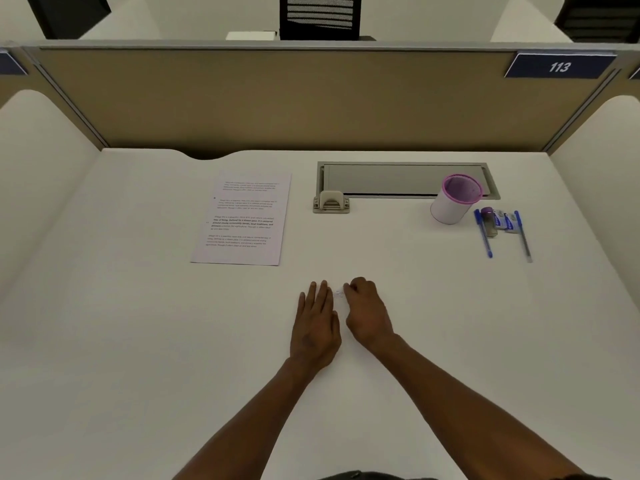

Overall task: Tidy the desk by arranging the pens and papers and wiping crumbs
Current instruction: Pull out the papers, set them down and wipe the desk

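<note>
- The left hand [317,320] is lying flat on the white table [138,341], palm down, with its fingers straight and close together.
- The right hand [365,313] is sitting just beside it, its fingers curled in and pinching some small pale scraps [338,293], too small to make out, that are lying on the table between the two hands.
- A printed sheet of paper [244,218] is lying flat toward the back left, well apart from both hands.
- A white pen cup with a pink rim [455,199] is standing upright at the back right, partly over the grey cable hatch [398,178].
- Just right of the cup, a blue pen [483,233] and a grey pen [523,235] are lying roughly parallel, with a small purple-capped item [489,221] and some small blue-and-white packets [506,221] between them.
- A beige hole punch [331,201] is sitting at the hatch's near left corner.
- A blue plate reading 113 [559,66] is hanging on the tan partition [277,98].
</note>
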